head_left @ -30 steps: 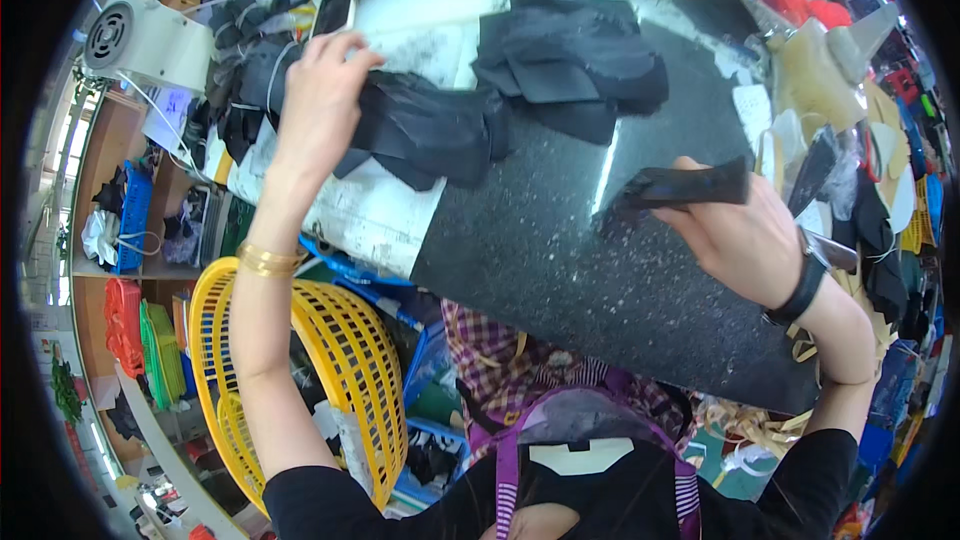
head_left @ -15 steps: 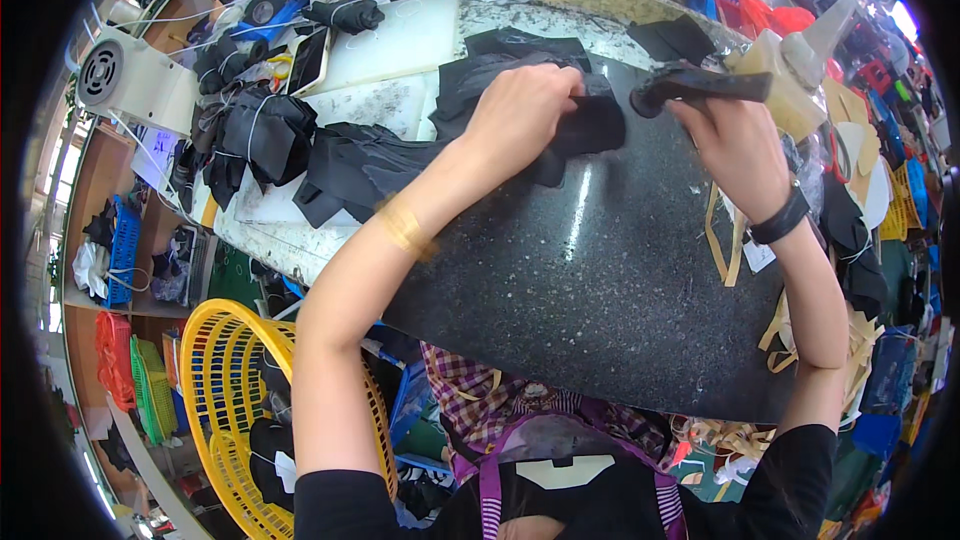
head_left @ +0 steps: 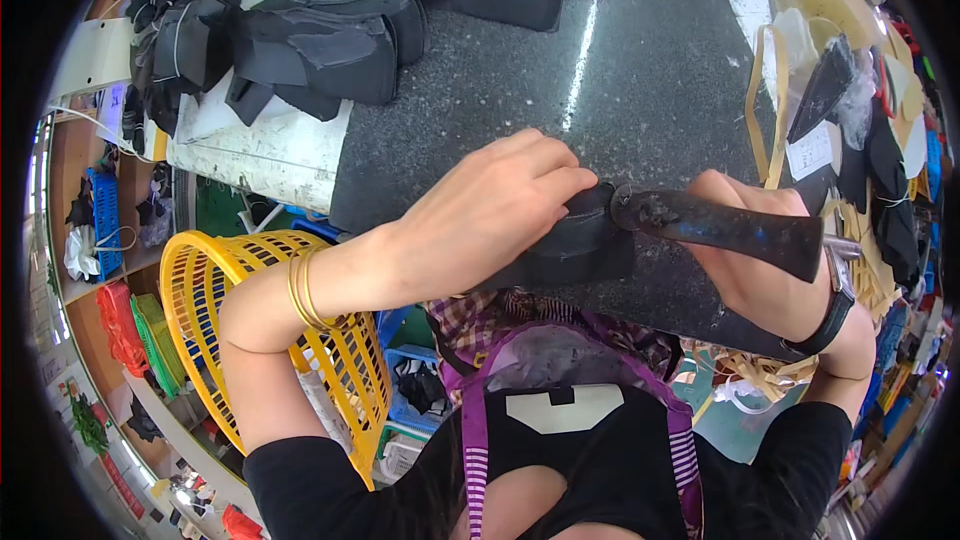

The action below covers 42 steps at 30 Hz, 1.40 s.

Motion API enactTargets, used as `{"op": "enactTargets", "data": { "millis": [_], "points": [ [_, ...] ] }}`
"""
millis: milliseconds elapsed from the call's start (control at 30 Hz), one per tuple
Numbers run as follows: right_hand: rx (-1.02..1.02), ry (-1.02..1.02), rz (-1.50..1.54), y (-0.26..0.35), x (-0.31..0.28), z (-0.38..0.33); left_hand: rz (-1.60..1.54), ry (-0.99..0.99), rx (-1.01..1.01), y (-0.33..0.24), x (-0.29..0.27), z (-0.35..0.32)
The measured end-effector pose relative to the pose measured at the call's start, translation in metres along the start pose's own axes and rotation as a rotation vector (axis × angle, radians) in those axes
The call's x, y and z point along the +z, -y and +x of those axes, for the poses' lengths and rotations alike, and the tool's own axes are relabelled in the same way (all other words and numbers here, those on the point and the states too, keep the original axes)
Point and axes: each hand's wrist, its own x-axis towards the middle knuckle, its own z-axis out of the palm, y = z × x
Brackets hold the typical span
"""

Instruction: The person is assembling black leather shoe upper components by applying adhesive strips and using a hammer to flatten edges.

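1. The left hand (head_left: 490, 215) lay flat on a black leather piece (head_left: 575, 250), with the fingers pressing it down on the near edge of the dark stone slab (head_left: 640, 70).
2. The right hand (head_left: 750, 260) was closed around a dark hammer-like tool (head_left: 720, 225), whose head touched the black piece just beside the left fingertips.
3. More black pieces (head_left: 330, 35) lay in a pile at the far left part of the slab, well apart from the hands.
4. A yellow plastic basket (head_left: 215, 290) stood below the left forearm, beside the bench.
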Motion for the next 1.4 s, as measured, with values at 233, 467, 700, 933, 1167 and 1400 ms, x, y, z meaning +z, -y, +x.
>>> {"op": "enactTargets", "data": {
  "millis": [233, 467, 700, 933, 1167, 1400],
  "points": [
    [0.000, 0.004, 0.040, -0.002, -0.006, 0.008, 0.260, 0.116, 0.086, -0.014, 0.006, -0.008],
    [0.054, 0.161, -0.164, 0.014, -0.013, 0.014, 0.043, 0.048, 0.110, 0.007, -0.005, -0.008],
    [0.132, 0.100, -0.223, 0.029, -0.007, 0.022, 0.130, 0.046, 0.147, 0.002, -0.001, -0.019],
    [0.139, 0.260, -0.263, 0.040, -0.004, 0.033, -0.030, 0.034, 0.159, 0.021, -0.011, -0.018],
    [0.219, 0.252, -0.202, 0.053, 0.003, 0.039, 0.065, 0.125, 0.235, 0.028, -0.023, -0.025],
    [0.158, 0.252, 0.016, 0.054, 0.006, 0.044, 0.031, 0.086, 0.312, 0.038, -0.024, -0.031]
  ]
}}
